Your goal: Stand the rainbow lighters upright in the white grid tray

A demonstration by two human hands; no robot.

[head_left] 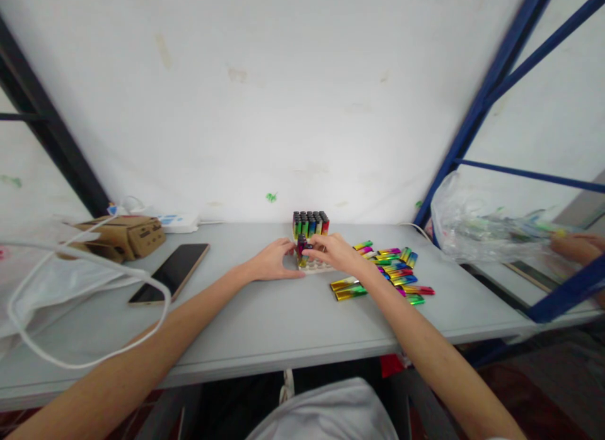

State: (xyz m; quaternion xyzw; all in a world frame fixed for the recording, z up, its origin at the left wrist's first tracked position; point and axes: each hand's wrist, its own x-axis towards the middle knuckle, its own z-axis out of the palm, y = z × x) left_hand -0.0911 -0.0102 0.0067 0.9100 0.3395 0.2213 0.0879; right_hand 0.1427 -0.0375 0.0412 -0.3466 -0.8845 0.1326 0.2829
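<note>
Metallic rainbow-coloured lighters with black tops (311, 224) stand upright in close rows by the wall. In front of them lies a low white tray with round holes (321, 265). A few lighters (301, 251) stand upright at its left end. My left hand (271, 261) curves round that end, thumb at the front edge and fingers further back. Over the tray, my right hand (333, 251) pinches a small dark-topped lighter (308, 246) between thumb and fingers; most of it is hidden. To the right, loose shiny lighters (394, 275) lie in a scattered pile.
A phone (172, 273) lies on the left of the grey table (265, 326). Behind it are a cardboard box (137, 235) and a white power strip (179, 222). A white cable (163, 301) loops across the left. Beyond the blue frame (472, 125), another person's hand (574, 246) is near a clear plastic bag (467, 225).
</note>
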